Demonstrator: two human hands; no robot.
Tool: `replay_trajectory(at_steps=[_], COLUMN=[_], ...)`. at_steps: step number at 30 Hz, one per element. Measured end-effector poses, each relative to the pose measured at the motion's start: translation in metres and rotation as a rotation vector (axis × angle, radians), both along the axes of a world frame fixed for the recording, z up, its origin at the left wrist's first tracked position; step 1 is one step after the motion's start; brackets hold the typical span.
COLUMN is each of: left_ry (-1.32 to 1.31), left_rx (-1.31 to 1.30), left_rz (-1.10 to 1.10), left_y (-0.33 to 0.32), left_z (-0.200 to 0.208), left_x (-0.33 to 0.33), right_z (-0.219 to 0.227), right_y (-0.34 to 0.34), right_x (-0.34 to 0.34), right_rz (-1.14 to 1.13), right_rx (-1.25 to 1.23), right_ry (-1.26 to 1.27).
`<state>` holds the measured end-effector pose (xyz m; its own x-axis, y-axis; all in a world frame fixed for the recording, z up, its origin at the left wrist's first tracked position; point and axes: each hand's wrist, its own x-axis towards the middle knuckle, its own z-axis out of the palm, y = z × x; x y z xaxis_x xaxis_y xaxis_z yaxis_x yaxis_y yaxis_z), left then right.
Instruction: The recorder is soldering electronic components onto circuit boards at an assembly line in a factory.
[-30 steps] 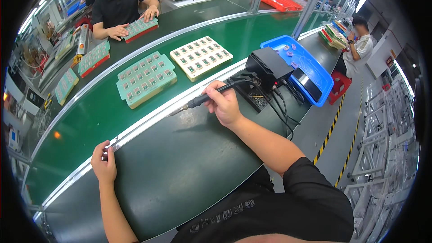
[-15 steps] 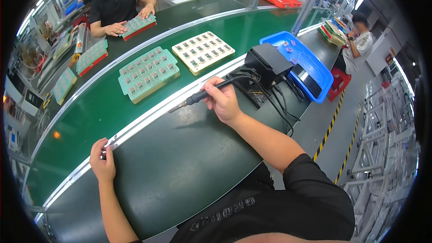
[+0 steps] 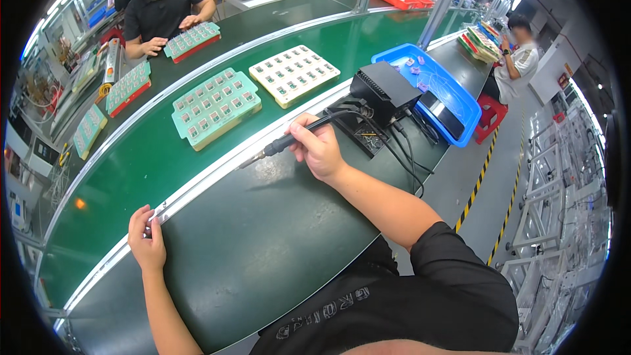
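A black soldering iron [image 3: 279, 145] is gripped like a pen in my right hand [image 3: 317, 149], its bare metal tip slanting down-left over the near edge of the metal rail. Its cable loops back to a black box-shaped soldering station [image 3: 384, 92]. Further left, my left hand [image 3: 147, 240] has its fingers curled over the metal rail [image 3: 197, 189], the thumb on the near side. Whether those fingers also hold a small part is hidden. Across the rail on the green belt lie a light-green tray [image 3: 217, 123] and a cream tray [image 3: 284, 96], each carrying rows of small parts.
Right of the station, a blue bin [image 3: 468, 137] holds small purplish pieces and a dark flat device [image 3: 442, 116]. Black cables [image 3: 411, 161] trail over the dark table [image 3: 256, 250]. Opposite, a co-worker handles a green-and-red tray [image 3: 192, 45]. Metal posts [image 3: 442, 10] rise beyond the bin.
The view has shifted slightly, and both my hands keep their hold. Across the belt, the co-worker's hands have changed position on the tray, one drawing back to its far edge.
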<state>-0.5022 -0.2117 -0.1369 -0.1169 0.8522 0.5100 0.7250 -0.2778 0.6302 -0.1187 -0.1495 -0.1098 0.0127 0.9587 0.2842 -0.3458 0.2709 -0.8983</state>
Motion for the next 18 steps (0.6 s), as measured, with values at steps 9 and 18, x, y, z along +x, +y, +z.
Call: replay_trajectory(at_steps=[9,18], left_ry=[0.004,0.007], left_rx=[0.000,0.008], left_rz=[0.016,0.022], left_y=[-0.001,-0.002], left_z=[-0.002,-0.003], left_x=[-0.005,-0.014], right_z=[-0.004,-0.007], right_y=[-0.001,0.000], right_x=[-0.007,-0.016], right_rz=[-0.001,0.010], right_rx=[0.006,0.010], right_ry=[-0.001,-0.003])
